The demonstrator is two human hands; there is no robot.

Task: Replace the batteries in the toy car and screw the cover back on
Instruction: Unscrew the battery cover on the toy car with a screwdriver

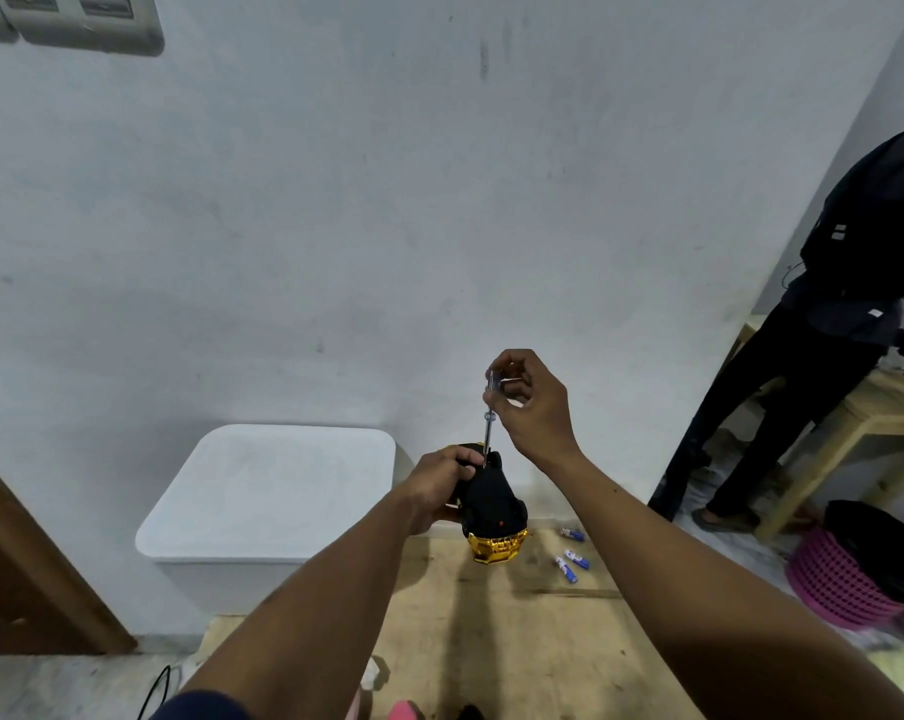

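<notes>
We are holding the toy car (491,504) up in the air, underside toward us, with the left hand (437,485) wrapped around its body at 9 o'clock, fingers closed on it. The right hand (530,402) is pinching the clear handle of a small screwdriver (489,413) at 12 o'clock of the car, its fingers closed narrowly around the handle, the shaft pointing down into the black underside. We are judging that this is the cover screw being driven; whether the tip is seated in the screw head is too small to tell.

The risks are following from that. With the car unsupported above the wooden surface (491,615), any wobble could be letting the tip slip out and rounding the screw head or scratching the cover. A tilted shaft could be cross-threading the screw. Three batteries (572,558) are lying loose at 4 o'clock of the car, and they could be rolling off the edge.
</notes>
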